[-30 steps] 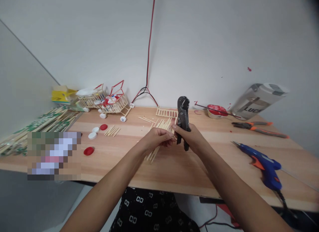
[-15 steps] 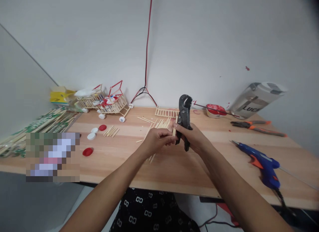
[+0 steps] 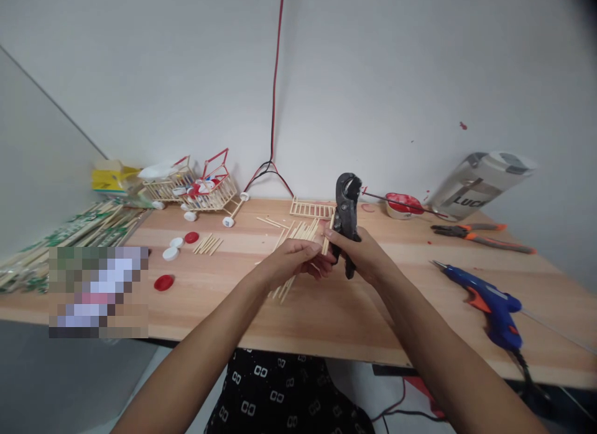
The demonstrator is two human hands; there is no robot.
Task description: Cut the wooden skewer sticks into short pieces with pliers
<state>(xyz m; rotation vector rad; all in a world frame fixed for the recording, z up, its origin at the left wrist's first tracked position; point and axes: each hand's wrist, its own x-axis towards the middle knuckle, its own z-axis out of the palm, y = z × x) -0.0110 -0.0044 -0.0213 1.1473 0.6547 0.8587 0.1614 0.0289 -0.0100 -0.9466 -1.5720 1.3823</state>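
Well left of the left hand [image 3: 293,260] lie two white caps [image 3: 169,254] and two red caps [image 3: 164,282]. That hand's fingers are pressed together, pinching one short stick [image 3: 326,238] upright. Just beside it the right hand [image 3: 364,255] is wrapped tight around one black cutter [image 3: 346,205], head up. Farther right are one blue glue gun [image 3: 489,302] and a silver bag [image 3: 480,180] reading "LUC".

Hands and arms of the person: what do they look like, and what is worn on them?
The left hand and the right hand wear no gloves, rings or watch, and no sleeves show. Below them is a black garment with small white square marks.
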